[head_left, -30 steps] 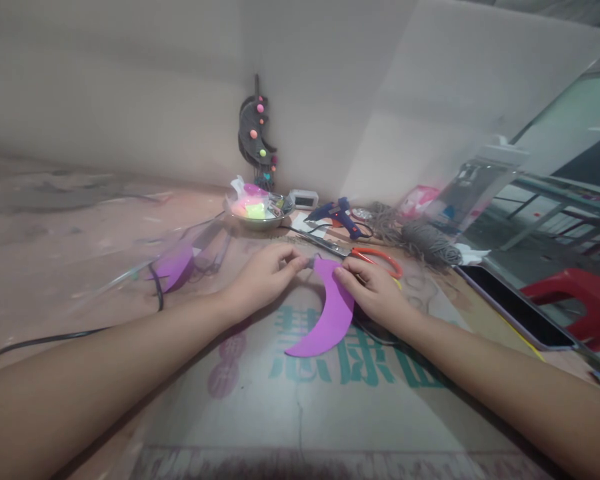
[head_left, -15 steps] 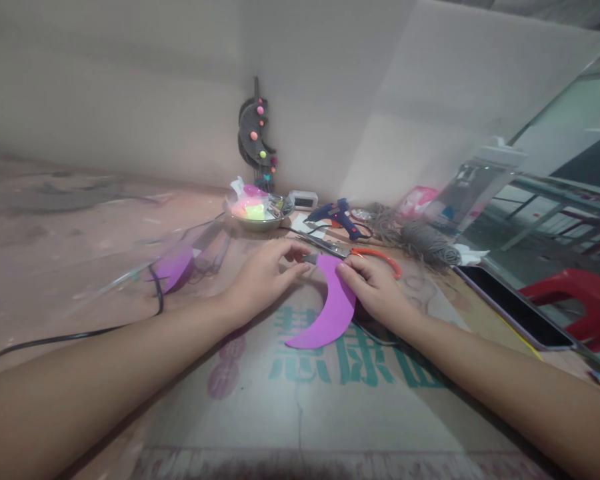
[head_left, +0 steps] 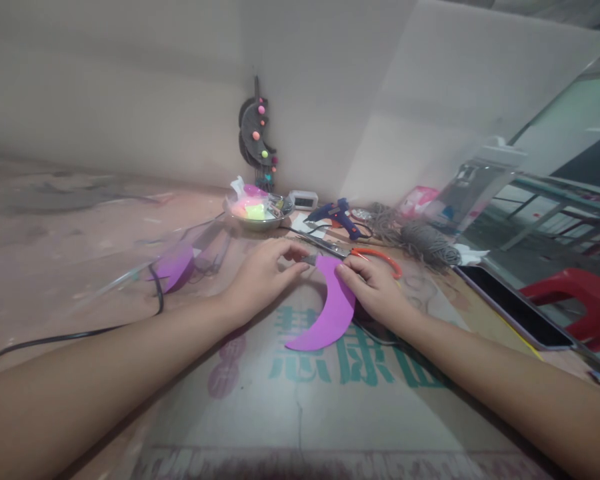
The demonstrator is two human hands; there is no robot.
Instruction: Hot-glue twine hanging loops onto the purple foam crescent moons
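A purple crescent cutout [head_left: 334,310], flat like paper or foam sheet, is held upright over the printed cardboard. My right hand [head_left: 373,283] pinches its outer edge near the top, thumb in front. My left hand [head_left: 267,273] has thumb and fingers closed at the crescent's upper tip, where a small grey wrapped part [head_left: 310,259] shows; it looks like yarn. Just behind the hands lie scissors [head_left: 375,257] with orange handles. A ball of grey yarn [head_left: 427,245] is to the right, and a grey strand passes below my right hand.
A blue glue gun [head_left: 337,217] and a bowl [head_left: 257,223] of colourful bits stand at the back. Against the wall hangs a grey crescent [head_left: 253,130] with pompoms. A phone [head_left: 515,307] and a clear bottle [head_left: 477,183] are right; a purple piece [head_left: 177,268] and black cable [head_left: 70,335] lie left.
Almost nothing differs. Both hands keep their hold on the crescent, with only a tiny shift near its upper tip.
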